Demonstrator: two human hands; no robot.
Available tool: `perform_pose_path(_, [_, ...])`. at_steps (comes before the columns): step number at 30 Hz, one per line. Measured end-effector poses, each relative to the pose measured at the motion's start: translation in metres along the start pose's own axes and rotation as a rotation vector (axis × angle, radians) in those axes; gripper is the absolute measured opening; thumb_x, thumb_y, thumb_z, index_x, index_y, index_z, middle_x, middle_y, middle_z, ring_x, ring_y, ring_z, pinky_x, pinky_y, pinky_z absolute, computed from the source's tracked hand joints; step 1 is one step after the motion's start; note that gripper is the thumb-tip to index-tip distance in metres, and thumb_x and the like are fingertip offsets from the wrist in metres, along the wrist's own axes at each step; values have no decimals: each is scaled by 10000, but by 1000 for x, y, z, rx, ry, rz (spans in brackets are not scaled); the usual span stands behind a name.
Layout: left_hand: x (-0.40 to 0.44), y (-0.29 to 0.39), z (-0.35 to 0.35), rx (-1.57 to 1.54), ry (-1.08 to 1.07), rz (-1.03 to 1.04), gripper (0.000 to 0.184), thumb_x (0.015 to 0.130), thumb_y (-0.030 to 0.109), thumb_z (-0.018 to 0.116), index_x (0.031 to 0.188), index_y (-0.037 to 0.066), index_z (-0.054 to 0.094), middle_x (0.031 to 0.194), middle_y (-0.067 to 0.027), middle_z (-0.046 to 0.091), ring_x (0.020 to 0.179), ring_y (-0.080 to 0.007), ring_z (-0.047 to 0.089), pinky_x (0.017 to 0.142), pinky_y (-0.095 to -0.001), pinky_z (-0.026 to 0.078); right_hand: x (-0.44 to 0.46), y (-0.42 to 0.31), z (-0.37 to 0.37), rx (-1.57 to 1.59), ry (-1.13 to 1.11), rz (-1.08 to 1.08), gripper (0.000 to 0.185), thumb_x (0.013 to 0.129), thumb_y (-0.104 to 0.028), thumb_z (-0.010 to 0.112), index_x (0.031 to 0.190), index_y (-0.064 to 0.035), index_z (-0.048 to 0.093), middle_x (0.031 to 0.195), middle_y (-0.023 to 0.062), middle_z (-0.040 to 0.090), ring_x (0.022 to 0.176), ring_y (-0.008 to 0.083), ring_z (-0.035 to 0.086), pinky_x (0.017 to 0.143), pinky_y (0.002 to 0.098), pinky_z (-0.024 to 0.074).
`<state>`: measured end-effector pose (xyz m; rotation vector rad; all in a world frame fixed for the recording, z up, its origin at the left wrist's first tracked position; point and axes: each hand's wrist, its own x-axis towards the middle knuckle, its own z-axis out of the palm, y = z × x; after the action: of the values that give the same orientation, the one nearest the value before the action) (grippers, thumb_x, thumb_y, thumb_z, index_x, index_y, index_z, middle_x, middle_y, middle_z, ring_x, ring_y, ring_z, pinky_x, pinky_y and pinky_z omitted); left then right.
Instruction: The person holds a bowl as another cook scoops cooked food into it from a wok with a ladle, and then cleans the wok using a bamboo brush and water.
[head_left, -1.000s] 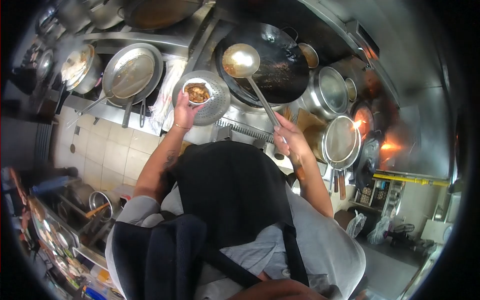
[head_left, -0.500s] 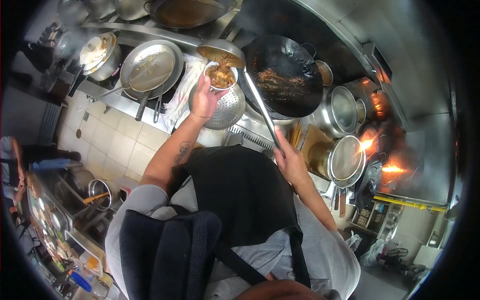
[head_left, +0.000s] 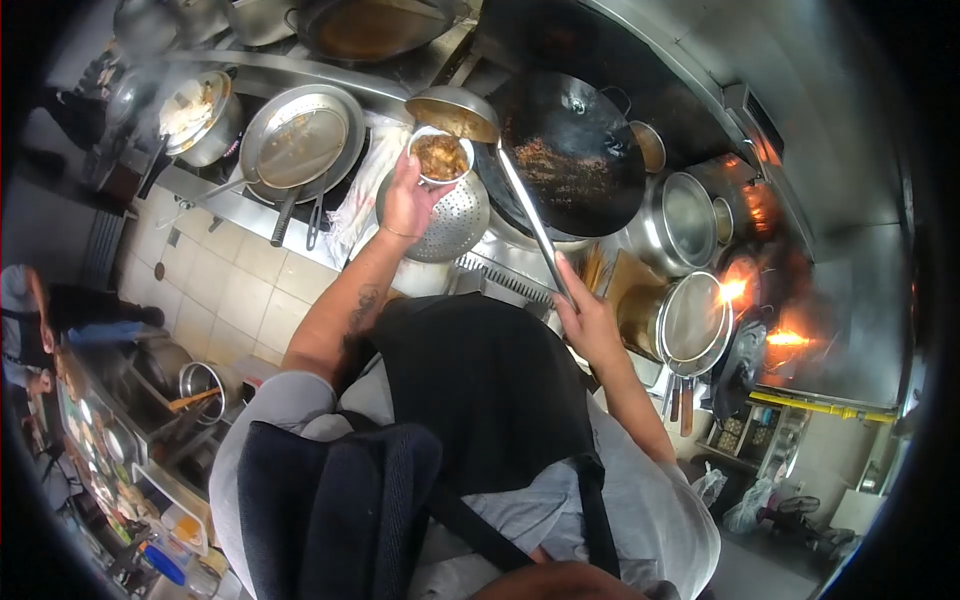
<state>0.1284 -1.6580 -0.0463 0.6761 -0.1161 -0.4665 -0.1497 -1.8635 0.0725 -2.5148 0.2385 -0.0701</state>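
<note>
My left hand (head_left: 410,205) is closed round a small white bowl (head_left: 440,157) filled with brown chopped food. Below the bowl lies a round perforated metal plate (head_left: 455,222). The handle of a large metal ladle (head_left: 455,112) is gripped in my right hand (head_left: 588,318). The ladle's bowl is tilted over the upper edge of the white bowl, with brown residue inside. To the right of the ladle sits a big black wok (head_left: 570,185) with reddish-brown bits stuck to its surface.
Pans with a strainer (head_left: 295,148) and a steaming pot (head_left: 205,135) stand at left. Metal pots (head_left: 683,225) and a sieve (head_left: 692,318) are on the right, near open flames (head_left: 786,338). A co-worker (head_left: 25,320) stands at the far left beside a food counter.
Over the last second the ladle moved from above the wok to the white bowl and tipped. Food dropped from it. The ladle has since lifted back slightly to the right.
</note>
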Motion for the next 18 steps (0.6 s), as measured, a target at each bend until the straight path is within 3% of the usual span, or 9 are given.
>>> perform_pose_path(1, [0, 2, 0, 5, 0, -5, 551, 1138, 337, 437, 1619, 109, 296, 1544, -132, 481, 1382, -308, 548, 1075, -512, 542, 3, 3, 2, 65, 56, -90, 636, 1019, -88, 640, 1617, -152, 431, 1256, 178, 731, 1051, 346, 742, 875, 403, 590])
perform_pose_path(4, [-1, -6, 6, 11, 10, -34, 568, 1137, 346, 446, 1625, 108, 282, 1558, -137, 463, 1398, -317, 532, 1084, -518, 536, -9, -8, -14, 421, -89, 137, 661, 1033, -75, 613, 1649, -149, 384, 850, 49, 690, 631, 106, 634, 580, 249, 533])
perform_pose_path(6, [0, -13, 5, 12, -19, -31, 574, 1135, 348, 455, 1625, 105, 279, 1567, -144, 449, 1414, -326, 516, 1096, -533, 525, -15, -18, -22, 1079, -133, 456, 678, 1034, -49, 589, 1662, -157, 359, 723, -4, 552, 523, 22, 439, 479, 165, 377])
perform_pose_path(8, [-2, -16, 6, 1, -8, -40, 577, 1134, 344, 459, 1625, 103, 276, 1570, -143, 445, 1421, -331, 508, 1101, -545, 517, -23, -4, -18, 1094, -70, 456, 679, 1029, -24, 570, 1661, -160, 363, 721, -14, 550, 501, 18, 397, 459, 152, 321])
perform_pose_path(9, [-5, -17, 5, -2, 1, -47, 581, 1133, 341, 464, 1626, 101, 273, 1573, -142, 441, 1427, -335, 500, 1106, -558, 509, -28, 11, -17, 718, -6, 407, 680, 1024, -18, 574, 1658, -151, 367, 825, 22, 625, 586, 57, 511, 538, 176, 412])
perform_pose_path(12, [-11, -19, -7, -15, 6, -71, 586, 1129, 342, 476, 1624, 102, 276, 1571, -138, 444, 1433, -342, 491, 1115, -577, 494, -49, 26, -32, 127, 52, 364, 680, 1010, -12, 598, 1646, -119, 383, 1334, 143, 704, 1134, 205, 710, 970, 282, 535])
perform_pose_path(13, [-11, -23, -15, -32, 16, -78, 583, 1125, 344, 485, 1619, 109, 286, 1571, -135, 444, 1434, -346, 485, 1121, -578, 487, -57, 23, -38, 164, 7, 427, 677, 1005, -4, 601, 1639, -109, 391, 1463, 145, 620, 1296, 221, 611, 1074, 302, 457])
perform_pose_path(15, [-16, -20, -22, -27, 32, -89, 571, 1122, 339, 491, 1610, 111, 299, 1566, -137, 449, 1430, -347, 489, 1120, -579, 488, -77, 32, -40, 138, -21, 354, 673, 991, 22, 601, 1625, -110, 417, 1547, 167, 578, 1407, 254, 573, 1134, 322, 431])
perform_pose_path(18, [-17, -17, -28, -26, 52, -84, 542, 1120, 329, 496, 1586, 109, 327, 1552, -141, 460, 1425, -350, 493, 1114, -582, 492, -89, 47, -21, 105, -8, 319, 685, 984, 36, 598, 1624, -136, 423, 1534, 196, 579, 1411, 293, 576, 1122, 333, 444])
